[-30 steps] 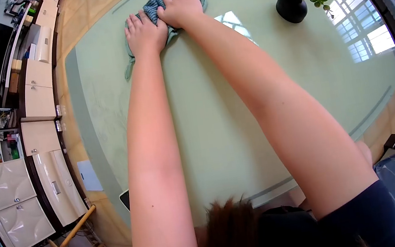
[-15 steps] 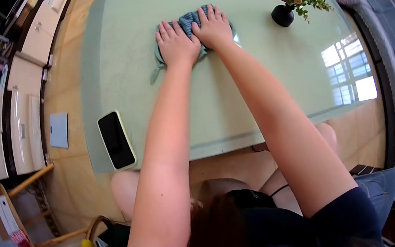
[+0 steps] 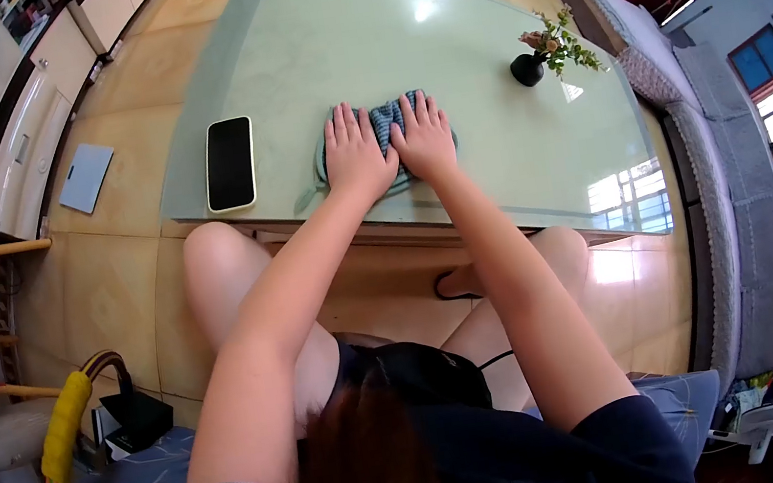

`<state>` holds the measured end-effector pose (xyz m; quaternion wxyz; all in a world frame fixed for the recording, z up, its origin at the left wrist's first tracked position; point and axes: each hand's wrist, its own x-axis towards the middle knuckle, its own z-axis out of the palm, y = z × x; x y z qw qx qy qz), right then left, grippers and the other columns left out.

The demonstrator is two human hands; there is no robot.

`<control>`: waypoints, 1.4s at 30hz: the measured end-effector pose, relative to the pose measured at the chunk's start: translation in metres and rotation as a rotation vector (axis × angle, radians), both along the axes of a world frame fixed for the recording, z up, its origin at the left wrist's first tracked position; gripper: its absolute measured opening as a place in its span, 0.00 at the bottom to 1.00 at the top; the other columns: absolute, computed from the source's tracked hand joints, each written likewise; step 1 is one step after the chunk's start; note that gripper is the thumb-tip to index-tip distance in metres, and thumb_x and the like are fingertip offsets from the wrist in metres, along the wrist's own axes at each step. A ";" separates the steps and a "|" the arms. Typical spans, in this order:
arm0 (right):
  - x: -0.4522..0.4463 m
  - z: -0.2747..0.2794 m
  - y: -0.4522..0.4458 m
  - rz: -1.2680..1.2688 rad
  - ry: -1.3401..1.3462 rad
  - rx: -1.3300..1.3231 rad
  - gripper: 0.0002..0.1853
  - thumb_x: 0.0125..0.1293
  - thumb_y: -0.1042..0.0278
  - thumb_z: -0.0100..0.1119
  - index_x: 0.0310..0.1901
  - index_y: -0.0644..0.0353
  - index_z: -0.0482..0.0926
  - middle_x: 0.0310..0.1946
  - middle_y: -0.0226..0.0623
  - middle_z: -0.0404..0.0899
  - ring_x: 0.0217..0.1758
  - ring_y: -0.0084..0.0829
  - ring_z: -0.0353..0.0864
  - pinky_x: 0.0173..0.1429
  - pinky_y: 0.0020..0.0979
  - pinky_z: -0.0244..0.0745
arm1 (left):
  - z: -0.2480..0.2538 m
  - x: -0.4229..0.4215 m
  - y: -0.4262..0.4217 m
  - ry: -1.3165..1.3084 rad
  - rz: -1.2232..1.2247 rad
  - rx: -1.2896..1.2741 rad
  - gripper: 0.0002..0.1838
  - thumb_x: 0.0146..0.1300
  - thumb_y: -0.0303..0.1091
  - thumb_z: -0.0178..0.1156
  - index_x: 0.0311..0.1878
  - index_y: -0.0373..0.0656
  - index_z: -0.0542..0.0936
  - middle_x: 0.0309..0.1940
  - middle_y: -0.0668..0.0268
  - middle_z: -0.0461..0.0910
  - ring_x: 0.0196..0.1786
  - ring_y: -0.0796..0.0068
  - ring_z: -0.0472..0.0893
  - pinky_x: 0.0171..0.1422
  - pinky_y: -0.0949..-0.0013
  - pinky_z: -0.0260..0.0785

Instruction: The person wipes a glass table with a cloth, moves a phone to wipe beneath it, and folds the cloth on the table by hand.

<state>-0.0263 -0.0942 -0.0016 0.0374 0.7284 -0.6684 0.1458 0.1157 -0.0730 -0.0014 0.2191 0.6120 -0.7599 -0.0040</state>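
Leftmost, pale cabinets line the wall, with a flat panel on the floor between them and the table. Next comes the phone, face up close to the near edge of the glassy top; a wide leftward sweep of the arm could probably knock it off. Well apart from it, the left hand lies palm down, fingers straight and slightly parted, gripping nothing. Beneath both hands is the cloth, bunched near the table's near edge (its loose left end trails towards that edge). Because it seems pressed rather than grasped, it could wrinkle up or slip out from under the palms if pushed unevenly, and a pull towards the body could drag it over the rim. Beside it, the right hand rests flat too, fingers extended, its thumb close to the other. Farther right stands the dark vase with its flowers; a long reach that way might tip it. Beyond is the sofa.
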 end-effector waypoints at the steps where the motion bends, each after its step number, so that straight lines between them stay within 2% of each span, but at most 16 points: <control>1: 0.003 0.001 0.009 -0.005 0.068 0.022 0.34 0.70 0.46 0.40 0.73 0.55 0.57 0.74 0.49 0.52 0.77 0.49 0.49 0.77 0.47 0.44 | 0.000 0.004 0.010 -0.007 0.001 0.005 0.40 0.65 0.54 0.46 0.70 0.30 0.60 0.73 0.40 0.52 0.77 0.49 0.50 0.79 0.51 0.39; 3: 0.007 0.000 0.023 0.018 0.081 0.018 0.34 0.70 0.46 0.40 0.73 0.54 0.56 0.74 0.49 0.52 0.78 0.49 0.49 0.78 0.47 0.44 | 0.002 0.009 0.026 -0.031 -0.001 0.036 0.40 0.65 0.54 0.46 0.71 0.30 0.59 0.73 0.40 0.51 0.77 0.48 0.49 0.79 0.51 0.38; 6: 0.012 0.001 0.036 0.052 0.026 0.026 0.34 0.68 0.47 0.42 0.72 0.55 0.59 0.74 0.50 0.52 0.78 0.49 0.48 0.79 0.46 0.41 | 0.001 0.019 0.038 -0.002 -0.061 0.092 0.41 0.65 0.55 0.43 0.72 0.30 0.57 0.75 0.42 0.48 0.79 0.50 0.42 0.81 0.52 0.30; 7: 0.013 0.002 0.038 0.059 0.018 0.028 0.34 0.68 0.47 0.42 0.72 0.55 0.58 0.74 0.50 0.51 0.78 0.49 0.47 0.79 0.46 0.40 | 0.001 0.024 0.039 0.028 -0.084 0.017 0.40 0.65 0.55 0.46 0.70 0.30 0.61 0.73 0.40 0.52 0.78 0.49 0.48 0.80 0.54 0.35; 10: 0.012 0.005 0.042 0.063 0.022 0.007 0.34 0.68 0.48 0.44 0.72 0.57 0.58 0.74 0.52 0.51 0.78 0.50 0.47 0.79 0.45 0.40 | 0.022 0.051 0.028 0.235 -0.269 0.222 0.38 0.62 0.52 0.56 0.68 0.33 0.64 0.70 0.39 0.57 0.74 0.46 0.58 0.77 0.55 0.49; 11: 0.014 0.006 0.043 0.054 0.036 -0.025 0.35 0.68 0.48 0.44 0.72 0.58 0.58 0.74 0.53 0.50 0.78 0.50 0.46 0.79 0.46 0.40 | 0.032 0.067 0.028 0.579 -0.260 0.268 0.35 0.61 0.50 0.58 0.66 0.37 0.68 0.63 0.42 0.68 0.67 0.46 0.67 0.71 0.57 0.60; 14: 0.024 0.011 0.050 0.002 0.071 -0.104 0.37 0.68 0.46 0.46 0.72 0.63 0.56 0.73 0.57 0.49 0.78 0.54 0.45 0.78 0.50 0.40 | 0.074 0.118 0.024 0.232 -0.020 0.039 0.34 0.61 0.52 0.58 0.65 0.41 0.68 0.57 0.49 0.72 0.61 0.49 0.71 0.64 0.55 0.66; 16: 0.036 0.022 0.060 -0.042 0.043 -0.051 0.39 0.68 0.45 0.46 0.71 0.65 0.55 0.73 0.58 0.49 0.78 0.55 0.45 0.77 0.52 0.40 | 0.077 0.147 0.017 -0.050 0.232 -0.082 0.40 0.56 0.58 0.61 0.64 0.37 0.69 0.49 0.54 0.75 0.54 0.56 0.74 0.54 0.58 0.70; 17: 0.039 0.017 0.057 -0.107 -0.146 0.058 0.43 0.67 0.38 0.46 0.72 0.65 0.54 0.73 0.60 0.48 0.78 0.55 0.42 0.77 0.56 0.36 | 0.074 0.159 0.013 -0.069 0.292 0.005 0.43 0.55 0.60 0.61 0.65 0.36 0.67 0.51 0.53 0.73 0.56 0.56 0.73 0.55 0.57 0.70; 21: 0.063 0.023 0.051 -0.196 -0.107 0.176 0.52 0.61 0.27 0.47 0.73 0.66 0.52 0.74 0.63 0.44 0.80 0.55 0.36 0.77 0.57 0.29 | 0.064 0.179 0.012 -0.112 0.429 0.235 0.55 0.48 0.68 0.63 0.68 0.33 0.61 0.57 0.52 0.70 0.60 0.55 0.71 0.58 0.55 0.71; 23: 0.071 0.023 0.047 -0.134 -0.042 0.163 0.53 0.60 0.27 0.48 0.73 0.66 0.52 0.74 0.63 0.44 0.79 0.55 0.37 0.77 0.57 0.29 | 0.063 0.177 0.016 -0.117 0.427 0.312 0.62 0.43 0.71 0.65 0.71 0.31 0.57 0.57 0.52 0.70 0.61 0.56 0.71 0.60 0.56 0.71; 28: 0.081 0.017 0.030 0.062 -0.009 0.102 0.48 0.59 0.36 0.52 0.72 0.64 0.55 0.74 0.58 0.48 0.79 0.53 0.40 0.77 0.55 0.33 | 0.061 0.179 0.008 -0.065 0.398 0.391 0.53 0.44 0.64 0.67 0.64 0.30 0.64 0.56 0.51 0.70 0.61 0.55 0.72 0.59 0.55 0.73; 29: 0.085 0.016 0.028 0.093 -0.026 0.092 0.45 0.59 0.42 0.52 0.72 0.63 0.57 0.74 0.55 0.50 0.80 0.50 0.41 0.78 0.51 0.35 | 0.064 0.181 0.005 -0.041 0.394 0.436 0.50 0.45 0.62 0.67 0.61 0.30 0.66 0.56 0.51 0.70 0.60 0.55 0.72 0.58 0.54 0.73; 32: 0.102 0.016 0.018 0.216 -0.067 0.095 0.43 0.60 0.44 0.51 0.72 0.63 0.57 0.74 0.54 0.49 0.80 0.48 0.43 0.79 0.48 0.36 | 0.075 0.185 0.005 -0.030 0.384 0.475 0.43 0.44 0.58 0.68 0.54 0.30 0.71 0.55 0.49 0.71 0.59 0.53 0.74 0.57 0.53 0.74; 35: 0.136 0.016 0.010 0.315 -0.066 0.092 0.41 0.61 0.46 0.50 0.72 0.62 0.57 0.75 0.51 0.50 0.80 0.46 0.43 0.79 0.45 0.39 | 0.076 0.204 0.005 0.010 0.430 0.401 0.41 0.43 0.57 0.68 0.52 0.30 0.74 0.54 0.49 0.73 0.57 0.54 0.75 0.54 0.57 0.76; 42: 0.245 0.010 -0.001 0.505 -0.128 0.062 0.43 0.61 0.43 0.50 0.71 0.64 0.57 0.74 0.53 0.51 0.79 0.47 0.45 0.80 0.44 0.38 | 0.094 0.267 0.003 0.072 0.600 0.346 0.42 0.43 0.62 0.66 0.49 0.30 0.78 0.51 0.44 0.77 0.56 0.49 0.77 0.58 0.54 0.73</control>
